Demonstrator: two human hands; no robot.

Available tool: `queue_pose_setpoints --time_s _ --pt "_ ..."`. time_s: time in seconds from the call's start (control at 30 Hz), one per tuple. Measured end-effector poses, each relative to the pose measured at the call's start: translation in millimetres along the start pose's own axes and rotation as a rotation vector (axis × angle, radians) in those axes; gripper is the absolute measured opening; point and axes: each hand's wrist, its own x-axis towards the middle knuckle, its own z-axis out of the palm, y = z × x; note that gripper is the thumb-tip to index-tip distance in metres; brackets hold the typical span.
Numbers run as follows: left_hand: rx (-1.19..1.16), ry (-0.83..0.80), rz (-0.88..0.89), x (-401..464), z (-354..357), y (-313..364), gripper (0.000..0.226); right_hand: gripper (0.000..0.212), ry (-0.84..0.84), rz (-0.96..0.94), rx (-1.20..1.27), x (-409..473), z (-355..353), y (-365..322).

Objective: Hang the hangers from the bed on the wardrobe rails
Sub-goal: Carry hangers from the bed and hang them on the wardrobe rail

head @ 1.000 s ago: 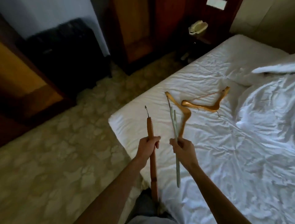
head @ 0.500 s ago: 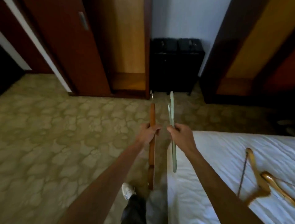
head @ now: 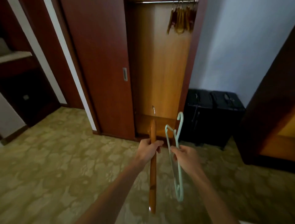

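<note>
a room with patterned yellow-green carpet (head: pixel 47 167) faces a dark red wooden wardrobe (head: pixel 102 64) whose sliding door stands open on a pale wood interior. high at the top of that opening runs a metal rail (head: pixel 159 1), with a cluster of brown wooden hangers (head: pixel 181 19) already hooked on its right end. a black suitcase (head: pixel 212 118) stands just right of the wardrobe. the person's left hand (head: pixel 147 150) has its grip closed round a long brown wooden hanger (head: pixel 153 175), seen edge-on, long axis near upright, its metal hook pointing up. the right hand (head: pixel 186 155) pinches a pale green plastic hanger (head: pixel 177 161) by its upper part, hook up too. the rail lies well above and ahead of both hands, so the coming move looks like a step in and a long upward reach; the right hand seems slightly nearer the free rail.
</note>
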Motion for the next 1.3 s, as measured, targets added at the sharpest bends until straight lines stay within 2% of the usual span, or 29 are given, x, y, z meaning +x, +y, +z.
queue_pose_setpoints --time_s 0.23,0.37,0.63,0.87,1.1,1.3 --pt "-0.008 -0.043 0.033 142 -23 42 0.033 0.032 0.030 0.021 -0.075 113 19 -21" --pt "0.015 -0.083 0.065 237 -29 65 0.032 0.028 0.058 0.008 -0.098 201 29 -50" --pt "0.018 -0.139 0.060 433 -40 137 0.030 0.030 0.035 -0.002 -0.044 390 52 -141" --pt "-0.019 -0.076 0.135 555 -83 214 0.034 0.027 0.014 -0.127 -0.027 535 85 -233" --pt "0.012 -0.105 0.248 684 -121 284 0.030 0.031 0.125 -0.228 -0.034 674 105 -304" --pt "-0.024 -0.136 0.349 800 -138 364 0.033 0.039 0.302 -0.357 -0.019 785 102 -378"
